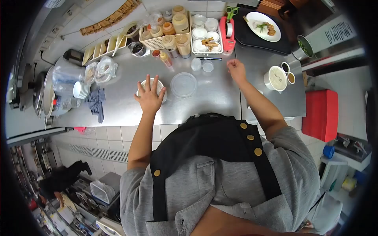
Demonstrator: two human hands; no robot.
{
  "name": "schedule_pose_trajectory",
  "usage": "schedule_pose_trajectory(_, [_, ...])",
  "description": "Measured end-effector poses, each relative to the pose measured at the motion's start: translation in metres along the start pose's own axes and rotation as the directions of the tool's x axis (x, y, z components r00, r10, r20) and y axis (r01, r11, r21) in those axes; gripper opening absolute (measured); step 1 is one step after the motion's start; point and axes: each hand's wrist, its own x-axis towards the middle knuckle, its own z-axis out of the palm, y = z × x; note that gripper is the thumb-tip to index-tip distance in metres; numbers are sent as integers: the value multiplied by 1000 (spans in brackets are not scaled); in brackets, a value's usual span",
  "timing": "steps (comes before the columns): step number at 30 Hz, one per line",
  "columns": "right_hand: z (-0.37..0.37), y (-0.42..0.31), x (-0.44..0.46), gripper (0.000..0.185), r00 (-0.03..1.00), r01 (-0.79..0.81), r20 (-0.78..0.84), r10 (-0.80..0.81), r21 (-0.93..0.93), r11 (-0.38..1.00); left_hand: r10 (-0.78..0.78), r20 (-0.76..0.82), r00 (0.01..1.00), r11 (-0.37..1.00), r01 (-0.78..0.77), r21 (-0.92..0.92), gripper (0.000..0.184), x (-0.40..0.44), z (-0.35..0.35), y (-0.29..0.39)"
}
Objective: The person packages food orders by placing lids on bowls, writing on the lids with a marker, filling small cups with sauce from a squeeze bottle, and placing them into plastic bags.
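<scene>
My left hand (pixel 151 94) lies with its fingers spread over the top of a white round bowl (pixel 162 98) on the steel counter. Just right of that bowl a clear round lid (pixel 184 85) rests flat. My right hand (pixel 236 70) is raised over the counter near its back, fingers curled in; what they hold, if anything, is too small to name. Left of it are two small clear cups (pixel 207 66) and a black pen (pixel 209 58). A covered white bowl (pixel 275 80) stands to the right, with two small sauce cups (pixel 291 78) beside it.
Behind are a basket of sauce bottles (pixel 157 42), a basket of small lids (pixel 199 46), a red tape dispenser (pixel 227 43) and a black tray (pixel 252 39) with a plate (pixel 256 19). A blue-grey cloth (pixel 95 104) and stacked cups (pixel 81 90) are left. A person (pixel 61 181) is lower left.
</scene>
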Motion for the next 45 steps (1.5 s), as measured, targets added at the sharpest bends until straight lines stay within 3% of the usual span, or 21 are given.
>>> schedule_pose_trajectory(5, [35,-10,16,15,997,9,70,-10,18,1000,-51,16,999,998,50,37,65,-11,-5,15])
schedule_pose_trajectory(7, [48,-15,-2,15,985,93,152,-81,-75,993,-39,62,997,999,37,30,66,-18,-8,26])
schedule_pose_trajectory(9, [56,-16,-18,15,986,27,164,-15,-75,997,23,35,999,998,-25,65,70,-23,-4,34])
schedule_pose_trajectory(12, [58,-10,-26,13,997,-13,76,20,-90,996,113,17,993,993,-113,15,77,-20,1,43])
schedule_pose_trajectory(14, [57,4,-11,12,975,95,-192,-108,-80,992,146,14,989,989,-146,-6,79,-18,1,55])
schedule_pose_trajectory(15, [54,5,2,12,974,90,-202,-106,-84,992,112,50,992,994,-112,-6,80,-13,-5,65])
schedule_pose_trajectory(17, [46,-3,35,11,858,154,-504,-100,66,986,92,71,993,996,-92,-9,81,8,-27,90])
schedule_pose_trajectory(19, [33,-14,59,12,836,160,-544,-70,120,980,317,-103,943,831,-329,-448,72,36,-54,122])
schedule_pose_trajectory(20, [25,-19,68,14,821,164,-569,-35,177,970,327,-114,938,826,-342,-449,72,53,-52,138])
schedule_pose_trajectory(21, [16,-21,73,14,814,173,-580,-41,174,969,380,-168,910,717,-404,-568,64,77,-49,156])
schedule_pose_trajectory(22, [9,-22,75,16,901,31,-427,77,239,971,423,-225,878,588,-455,-669,57,102,-46,175])
schedule_pose_trajectory(23, [2,-23,77,17,947,-120,-255,193,277,953,443,-133,887,435,-342,-833,53,132,-37,194])
schedule_pose_trajectory(25, [-9,-7,86,22,978,-95,-155,143,278,956,465,-6,885,178,-100,-979,53,185,-12,236])
schedule_pose_trajectory(28, [-25,-3,91,31,992,-82,112,54,259,962,343,258,903,-114,313,-943,51,218,28,292])
schedule_pose_trajectory(30, [-34,-10,94,29,959,-201,242,146,223,954,243,335,910,-109,369,-923,61,222,32,314])
schedule_pose_trajectory(33, [-41,-15,102,29,932,-207,332,147,151,967,161,410,898,-221,437,-872,70,222,56,340])
schedule_pose_trajectory(36, [-41,6,116,28,905,-191,407,126,124,974,123,485,866,-136,499,-856,75,228,57,339])
schedule_pose_trajectory(41, [-43,-8,107,20,921,-172,372,117,117,978,162,575,802,-181,597,-782,77,226,36,326])
schedule_pose_trajectory(43, [-39,8,108,20,925,-189,358,125,149,971,14,398,917,-29,399,-917,72,214,29,332])
schedule_pose_trajectory(44, [-41,18,111,21,927,-206,352,131,185,961,-179,102,979,213,140,-967,58,200,29,334])
schedule_pose_trajectory(45, [-45,17,105,19,928,-207,349,127,202,957,-184,-123,975,251,-74,-965,51,182,19,327])
